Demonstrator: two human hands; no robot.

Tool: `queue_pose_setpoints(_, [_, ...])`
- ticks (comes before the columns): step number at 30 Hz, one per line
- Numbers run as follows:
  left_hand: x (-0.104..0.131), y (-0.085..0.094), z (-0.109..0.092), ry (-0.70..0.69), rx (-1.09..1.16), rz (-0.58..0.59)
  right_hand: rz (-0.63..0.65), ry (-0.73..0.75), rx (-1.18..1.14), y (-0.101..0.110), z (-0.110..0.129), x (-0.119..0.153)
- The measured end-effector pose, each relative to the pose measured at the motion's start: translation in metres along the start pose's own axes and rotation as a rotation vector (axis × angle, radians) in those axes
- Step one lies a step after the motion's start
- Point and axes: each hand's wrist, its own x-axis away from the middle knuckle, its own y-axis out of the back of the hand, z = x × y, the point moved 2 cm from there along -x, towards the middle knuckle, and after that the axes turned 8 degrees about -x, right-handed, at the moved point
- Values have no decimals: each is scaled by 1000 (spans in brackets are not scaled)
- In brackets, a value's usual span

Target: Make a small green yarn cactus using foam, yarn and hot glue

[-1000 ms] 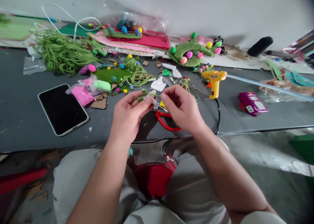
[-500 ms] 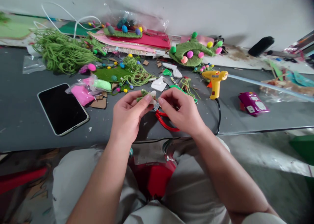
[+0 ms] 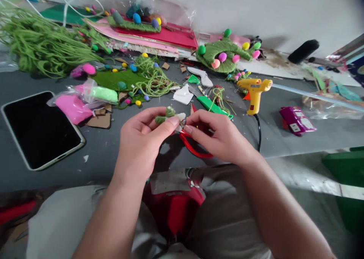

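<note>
Head view: turned inward, left fingers [image 3: 168, 127] pinch a green-white piece [image 3: 170, 112] and right fingers [image 3: 196, 132] (apparently) yarn [image 3: 183, 126].

The left forearm [image 3: 110, 217] and right forearm [image 3: 287, 206] rise from the lower edge and slant inward, bringing the left hand [image 3: 142, 138] and right hand [image 3: 220, 136] close together at the centre. The left thumb [image 3: 165, 131] lies extended (nail upward) against bent fingers [image 3: 149, 114]; the right thumb [image 3: 199, 135] meets its index finger [image 3: 200, 116] in a fingertip pinch.
</note>
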Motion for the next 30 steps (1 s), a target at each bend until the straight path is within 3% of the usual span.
queue_pose_setpoints(11, [4, 1, 10, 26, -90, 134, 72, 5, 103, 11, -2, -1])
queue_pose_setpoints(19, [5, 4, 17, 89, -235, 245, -31, 45, 138, 15, -1, -1])
queue_pose_setpoints(24, [6, -2, 15, -23, -397, 205, -111, 31, 189, 12, 6, 4])
queue_pose_setpoints(30, [5, -7, 16, -90, -317, 29, -138, -3, 180, 2, 16, 11])
